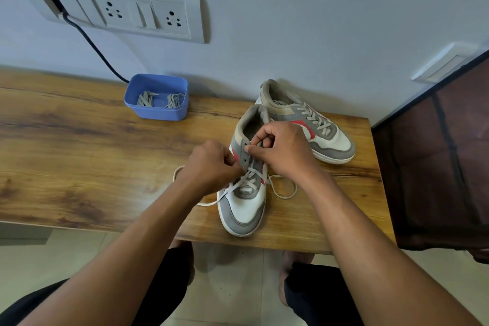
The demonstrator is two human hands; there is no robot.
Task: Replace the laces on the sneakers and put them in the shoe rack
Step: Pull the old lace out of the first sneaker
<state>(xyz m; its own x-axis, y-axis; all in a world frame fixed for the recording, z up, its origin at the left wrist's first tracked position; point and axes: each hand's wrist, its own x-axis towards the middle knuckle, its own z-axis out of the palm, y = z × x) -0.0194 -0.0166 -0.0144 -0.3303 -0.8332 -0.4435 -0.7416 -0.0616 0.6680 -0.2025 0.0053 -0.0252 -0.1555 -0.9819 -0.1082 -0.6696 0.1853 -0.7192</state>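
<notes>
Sneaker (242, 209), grey and white with red trim, is stood on the bench (79, 140) near its front edge, toe toward the person. Its lace (284, 194) is partly threaded, and loose ends are trailed on the wood at both sides. The lace is pinched by the left grip (211, 167) at the left eyelet row and by the right grip (283, 151) at the upper eyelets. A second sneaker (330, 140), laced, is set just behind.

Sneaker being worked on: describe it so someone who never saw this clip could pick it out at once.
On the wooden table, toward its right end, stand two grey, white and red sneakers. It is the nearer sneaker, toe pointing at the person, with the left hand and right hand pinching its lace. Unlike the laced far sneaker, its lace ends trail loose on the tabletop.
</notes>
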